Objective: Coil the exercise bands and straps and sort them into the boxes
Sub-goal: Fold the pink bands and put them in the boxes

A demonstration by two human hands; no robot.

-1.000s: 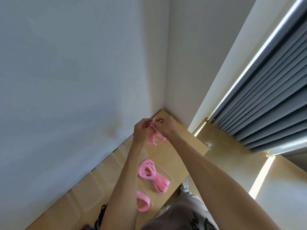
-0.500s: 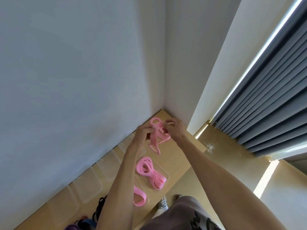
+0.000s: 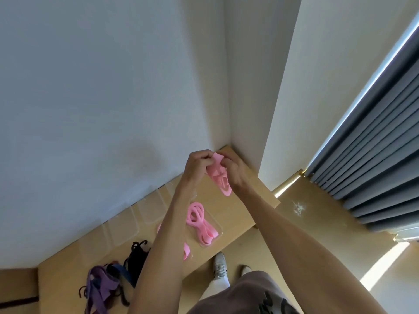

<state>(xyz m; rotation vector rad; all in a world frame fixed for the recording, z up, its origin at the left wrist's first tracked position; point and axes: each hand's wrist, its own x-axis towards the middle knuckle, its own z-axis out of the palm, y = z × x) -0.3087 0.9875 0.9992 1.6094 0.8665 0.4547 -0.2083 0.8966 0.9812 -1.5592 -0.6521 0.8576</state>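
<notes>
Bands wait in three places on the pale wooden table (image 3: 244,207), which I see running diagonally from lower left up into the wall corner. Largest is the tangled heap (image 3: 106,284) at the near left end: purple flat webbing, a blue strip and black cord, all limp and uncoiled. Along the wall stand clear plastic boxes (image 3: 122,227), rectangular with rounded corners. One clear box (image 3: 218,226) nearer the table edge holds a coiled pink band (image 3: 200,219), its long axis running from far left to near right. Another pink band (image 3: 186,251) peeks out beside my left forearm, mostly hidden. Above the far end, my left hand (image 3: 196,167) and right hand (image 3: 234,172) pinch a flat pink band (image 3: 218,176) between them; its folded loops hang down toward me, long axis roughly vertical in view.
</notes>
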